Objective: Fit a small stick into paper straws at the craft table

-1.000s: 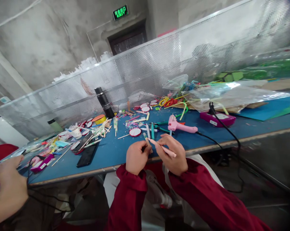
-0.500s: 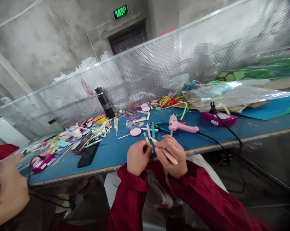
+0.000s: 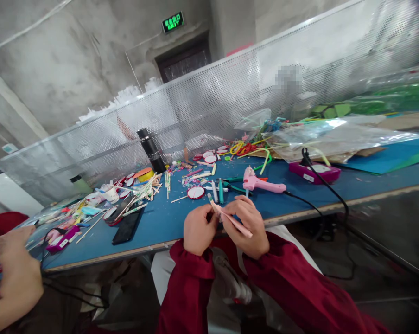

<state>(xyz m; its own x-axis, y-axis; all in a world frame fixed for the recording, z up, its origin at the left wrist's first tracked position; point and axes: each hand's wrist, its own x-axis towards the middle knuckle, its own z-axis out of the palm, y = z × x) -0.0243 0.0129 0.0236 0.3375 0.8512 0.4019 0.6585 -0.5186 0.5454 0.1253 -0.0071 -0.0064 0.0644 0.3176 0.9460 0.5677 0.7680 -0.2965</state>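
Observation:
Near the table's front edge, my left hand [image 3: 199,230] is closed on a small pale stick [image 3: 210,198] with a greenish end, which points up and away from me. My right hand [image 3: 253,229] grips a slim pink pen-like tool [image 3: 240,224], its tip meeting the stick at my left fingertips. Fingers cover the exact contact. Just beyond lie a white tube [image 3: 214,191] and a teal tube [image 3: 221,192], with green-handled pliers [image 3: 234,187] behind them. A pink glue gun [image 3: 268,186] rests to the right, and a red-rimmed white disc [image 3: 196,192] to the left.
A black phone [image 3: 128,227], a bundle of sticks [image 3: 150,189] and a black bottle [image 3: 151,150] stand or lie leftward. A purple box [image 3: 315,173] with a black cable is at right. Another person's arm [image 3: 20,269] reaches in at far left. A perforated screen [image 3: 195,99] backs the table.
The pink tool's tip has moved left and slightly down, from beside the stick onto it at my left fingertips. My right hand has shifted slightly left. Both grips stay closed.

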